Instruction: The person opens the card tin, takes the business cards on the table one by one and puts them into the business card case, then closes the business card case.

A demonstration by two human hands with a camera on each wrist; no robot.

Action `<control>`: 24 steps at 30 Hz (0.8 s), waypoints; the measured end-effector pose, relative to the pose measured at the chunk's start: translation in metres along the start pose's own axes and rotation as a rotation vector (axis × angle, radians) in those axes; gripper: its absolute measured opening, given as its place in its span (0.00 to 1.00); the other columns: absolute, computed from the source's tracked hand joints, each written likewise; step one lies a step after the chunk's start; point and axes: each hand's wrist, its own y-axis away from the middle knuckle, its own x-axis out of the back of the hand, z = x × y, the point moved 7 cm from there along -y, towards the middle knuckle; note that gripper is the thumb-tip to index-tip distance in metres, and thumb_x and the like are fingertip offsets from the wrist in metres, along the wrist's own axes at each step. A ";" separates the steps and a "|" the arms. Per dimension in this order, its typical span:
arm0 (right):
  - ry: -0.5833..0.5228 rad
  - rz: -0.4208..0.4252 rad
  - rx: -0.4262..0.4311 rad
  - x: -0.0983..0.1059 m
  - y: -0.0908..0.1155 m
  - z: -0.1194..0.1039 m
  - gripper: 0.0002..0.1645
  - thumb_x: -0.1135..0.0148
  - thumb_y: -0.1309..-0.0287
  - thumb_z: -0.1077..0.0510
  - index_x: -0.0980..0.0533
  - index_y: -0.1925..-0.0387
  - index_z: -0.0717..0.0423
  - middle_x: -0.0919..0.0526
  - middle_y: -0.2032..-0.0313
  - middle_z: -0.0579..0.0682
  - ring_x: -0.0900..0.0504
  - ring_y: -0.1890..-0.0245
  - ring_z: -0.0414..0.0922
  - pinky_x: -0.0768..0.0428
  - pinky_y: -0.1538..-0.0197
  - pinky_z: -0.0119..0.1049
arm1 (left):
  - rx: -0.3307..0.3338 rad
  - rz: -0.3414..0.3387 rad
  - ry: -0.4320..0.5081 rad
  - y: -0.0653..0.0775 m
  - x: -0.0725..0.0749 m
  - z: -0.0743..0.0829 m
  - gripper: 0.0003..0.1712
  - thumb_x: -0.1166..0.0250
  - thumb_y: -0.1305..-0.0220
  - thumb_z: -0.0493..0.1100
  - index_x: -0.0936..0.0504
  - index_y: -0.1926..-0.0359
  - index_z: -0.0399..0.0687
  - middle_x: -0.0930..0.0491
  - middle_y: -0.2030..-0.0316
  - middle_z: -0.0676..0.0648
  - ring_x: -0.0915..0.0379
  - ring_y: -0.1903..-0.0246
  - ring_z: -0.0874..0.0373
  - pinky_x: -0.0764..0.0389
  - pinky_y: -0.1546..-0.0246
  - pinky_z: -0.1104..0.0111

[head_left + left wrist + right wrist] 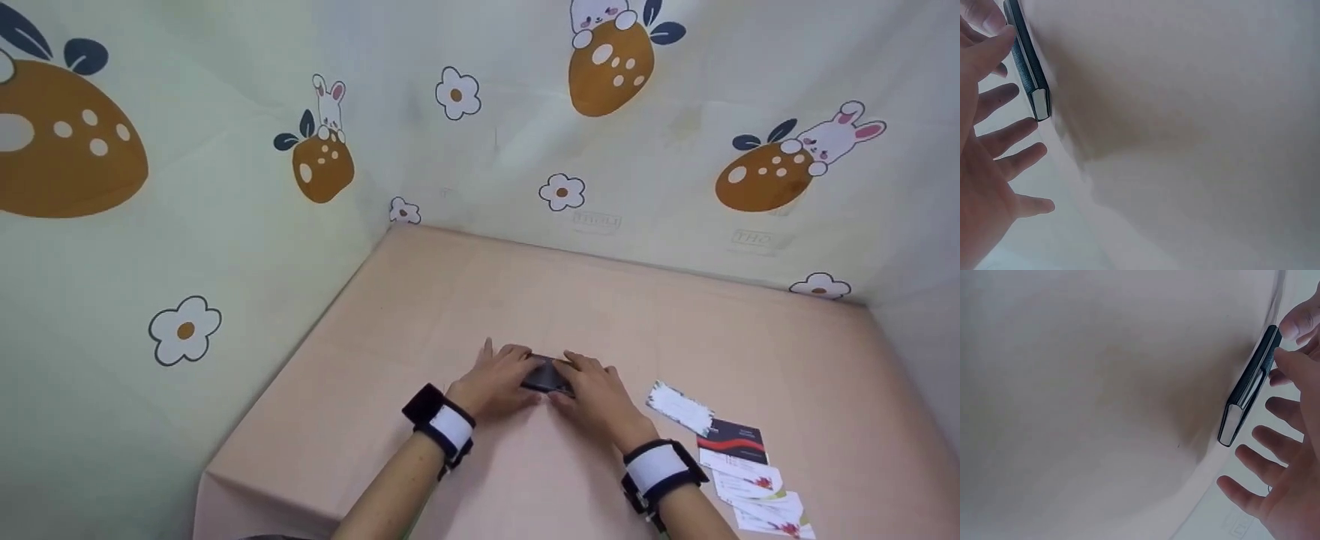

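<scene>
A small black card case lies flat on the table between both hands. My left hand holds its left end, with the thumb at the near edge and fingers at the far side. At the right end, my right hand holds the case the same way. In the left wrist view the case shows a pale end face, and the outer fingers are spread. A narrow slit runs along the side of the case in the right wrist view. Whether its lid is raised I cannot tell.
To the right lie a white leaf-bordered card, a dark card with a red stripe and several overlapping white cards. Patterned cloth walls stand behind and left of the pinkish table.
</scene>
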 end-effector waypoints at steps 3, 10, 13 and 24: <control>0.008 -0.003 0.001 -0.003 -0.001 -0.001 0.32 0.34 0.36 0.48 0.26 0.35 0.58 0.29 0.31 0.62 0.30 0.31 0.62 0.31 0.34 0.66 | 0.003 -0.020 -0.017 -0.001 -0.001 0.000 0.32 0.37 0.32 0.56 0.29 0.29 0.57 0.28 0.32 0.45 0.37 0.28 0.49 0.47 0.27 0.34; 0.037 0.004 0.011 -0.007 -0.003 -0.002 0.29 0.34 0.36 0.51 0.25 0.36 0.56 0.26 0.34 0.63 0.27 0.34 0.62 0.29 0.37 0.67 | 0.024 -0.067 -0.025 -0.003 -0.004 -0.001 0.29 0.38 0.31 0.48 0.29 0.30 0.61 0.28 0.33 0.46 0.35 0.30 0.48 0.47 0.27 0.34; 0.055 0.017 0.022 -0.006 -0.004 -0.003 0.28 0.33 0.37 0.54 0.24 0.37 0.57 0.23 0.37 0.64 0.24 0.37 0.63 0.27 0.39 0.68 | 0.029 -0.076 -0.024 -0.005 -0.002 -0.003 0.30 0.39 0.32 0.41 0.27 0.30 0.62 0.27 0.35 0.47 0.33 0.31 0.48 0.45 0.28 0.34; 0.111 0.031 0.036 -0.007 -0.005 -0.005 0.26 0.34 0.36 0.55 0.23 0.38 0.56 0.23 0.37 0.63 0.23 0.37 0.63 0.25 0.40 0.64 | 0.033 -0.067 0.043 -0.005 -0.001 -0.010 0.29 0.42 0.29 0.37 0.27 0.31 0.64 0.28 0.34 0.49 0.32 0.32 0.49 0.39 0.30 0.34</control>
